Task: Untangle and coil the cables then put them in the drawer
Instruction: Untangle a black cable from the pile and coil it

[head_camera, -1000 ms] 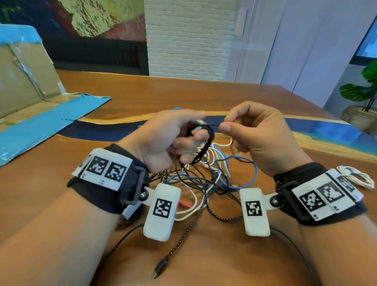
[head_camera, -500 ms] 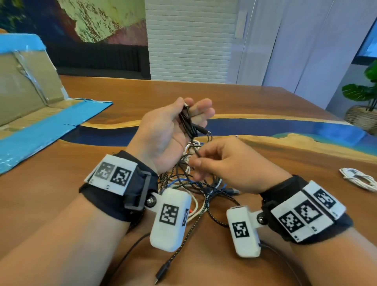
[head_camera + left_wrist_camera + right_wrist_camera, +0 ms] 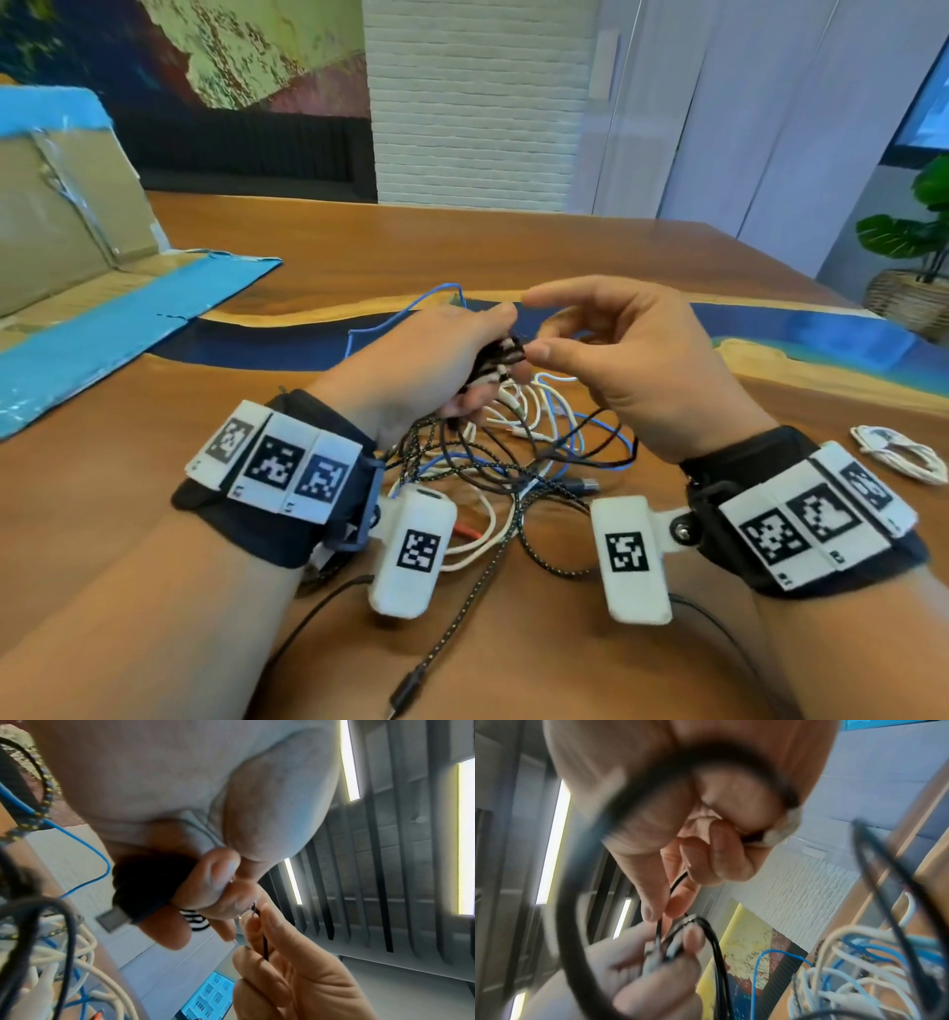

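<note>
My left hand [image 3: 480,354] grips a small coil of black cable [image 3: 500,354] above the table; the left wrist view shows the coil [image 3: 144,886] bunched in my curled fingers. My right hand [image 3: 534,329] is right beside the coil, thumb and forefinger pinching the thin black cable end [image 3: 658,925]. Below both hands on the wood lies the tangle of cables [image 3: 513,462]: black, white, blue and braided strands crossing each other. A blue strand [image 3: 400,313] loops out behind my left hand.
A coiled white cable [image 3: 898,455] lies apart at the right on the wooden table [image 3: 513,246]. An open cardboard box with blue tape [image 3: 77,257] stands at the left. A braided cable's plug [image 3: 405,694] trails toward me.
My right hand rose out of the tangle to the black coil and pinched its end. My left hand's fingers, spread half a second ago, have curled round the coil and dropped lower.
</note>
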Tool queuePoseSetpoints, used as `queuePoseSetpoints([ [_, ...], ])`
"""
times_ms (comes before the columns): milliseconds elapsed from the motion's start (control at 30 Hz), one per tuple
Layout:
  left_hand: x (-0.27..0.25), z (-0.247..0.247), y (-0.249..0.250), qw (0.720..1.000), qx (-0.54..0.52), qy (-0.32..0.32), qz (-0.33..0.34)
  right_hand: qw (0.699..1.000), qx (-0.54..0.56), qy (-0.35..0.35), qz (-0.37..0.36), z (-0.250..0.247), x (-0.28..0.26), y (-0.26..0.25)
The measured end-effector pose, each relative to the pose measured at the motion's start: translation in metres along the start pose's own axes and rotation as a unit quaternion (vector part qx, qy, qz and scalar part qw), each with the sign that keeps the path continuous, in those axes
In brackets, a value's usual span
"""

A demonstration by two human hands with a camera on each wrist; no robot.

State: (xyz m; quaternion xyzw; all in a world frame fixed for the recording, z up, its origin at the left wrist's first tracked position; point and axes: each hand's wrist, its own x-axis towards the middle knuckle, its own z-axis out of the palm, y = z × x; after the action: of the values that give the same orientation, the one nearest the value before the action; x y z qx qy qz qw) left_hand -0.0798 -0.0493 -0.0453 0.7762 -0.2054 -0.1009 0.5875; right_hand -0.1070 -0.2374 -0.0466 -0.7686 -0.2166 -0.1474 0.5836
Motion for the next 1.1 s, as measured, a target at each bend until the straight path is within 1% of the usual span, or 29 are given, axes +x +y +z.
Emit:
queuePoseSetpoints([
  [67, -0.001, -0.002, 0.0, 0.999, -0.024, -0.041, -0.023, 1.0, 0.021, 0.019, -0.002, -0.008, 0.003, 0.001],
  [133, -0.003, -0.003, 0.0, 0.996, -0.052, -0.074, -0.025, 0.999, 0.025, 0.039, -0.002, -0.016, 0.005, 0.003],
  [200, -0.006, -0.003, 0.004, 0.988, -0.129, -0.088, -0.019, 0.998, 0.042, 0.044, 0.001, -0.02, 0.006, 0.005],
  [267, -0.007, -0.011, 0.01, 0.963, -0.258, -0.078, -0.019, 0.995, 0.088, 0.043, 0.018, -0.024, 0.006, 0.007],
  [333, -0.006, -0.022, 0.016, 0.927, -0.369, -0.06, 0.007, 0.984, 0.16, 0.046, 0.059, -0.022, 0.007, 0.01],
  [400, -0.005, -0.031, 0.017, 0.905, -0.423, -0.041, 0.032, 0.965, 0.235, 0.053, 0.104, -0.015, 0.008, 0.012],
  [467, -0.003, -0.036, 0.014, 0.9, -0.435, -0.025, 0.035, 0.948, 0.287, 0.055, 0.13, -0.008, 0.007, 0.013],
  [533, -0.002, -0.036, 0.012, 0.903, -0.428, -0.015, 0.03, 0.944, 0.299, 0.049, 0.131, -0.008, 0.007, 0.01],
  [600, -0.002, -0.036, 0.012, 0.907, -0.42, -0.017, 0.02, 0.945, 0.296, 0.067, 0.126, -0.013, 0.008, 0.009],
  [633, -0.003, -0.034, 0.013, 0.91, -0.414, -0.028, 0.011, 0.947, 0.282, 0.089, 0.126, -0.016, 0.009, 0.009],
  [700, -0.007, -0.027, 0.013, 0.918, -0.389, -0.075, -0.012, 0.952, 0.235, 0.135, 0.141, -0.016, 0.011, 0.014],
  [767, -0.011, -0.019, 0.014, 0.915, -0.381, -0.131, -0.019, 0.961, 0.167, 0.151, 0.164, -0.012, 0.012, 0.02],
  [800, -0.012, -0.017, 0.015, 0.906, -0.397, -0.144, -0.008, 0.967, 0.123, 0.144, 0.171, -0.011, 0.012, 0.022],
  [833, -0.011, -0.017, 0.016, 0.895, -0.424, -0.141, 0.01, 0.973, 0.077, 0.128, 0.173, -0.009, 0.011, 0.023],
  [867, -0.009, -0.018, 0.016, 0.881, -0.456, -0.123, 0.03, 0.979, 0.032, 0.104, 0.171, -0.008, 0.009, 0.022],
  [933, -0.005, -0.023, 0.017, 0.852, -0.516, -0.063, 0.056, 0.985, -0.041, 0.041, 0.16, -0.001, 0.005, 0.017],
  [1033, 0.002, -0.026, 0.013, 0.82, -0.566, 0.042, 0.07, 0.983, -0.121, -0.06, 0.121, 0.015, -0.002, 0.009],
  [1067, 0.004, -0.025, 0.011, 0.817, -0.568, 0.069, 0.074, 0.98, -0.138, -0.097, 0.108, 0.021, -0.005, 0.005],
  [1100, 0.007, -0.025, 0.009, 0.823, -0.555, 0.092, 0.077, 0.974, -0.154, -0.137, 0.095, 0.027, -0.007, 0.002],
])
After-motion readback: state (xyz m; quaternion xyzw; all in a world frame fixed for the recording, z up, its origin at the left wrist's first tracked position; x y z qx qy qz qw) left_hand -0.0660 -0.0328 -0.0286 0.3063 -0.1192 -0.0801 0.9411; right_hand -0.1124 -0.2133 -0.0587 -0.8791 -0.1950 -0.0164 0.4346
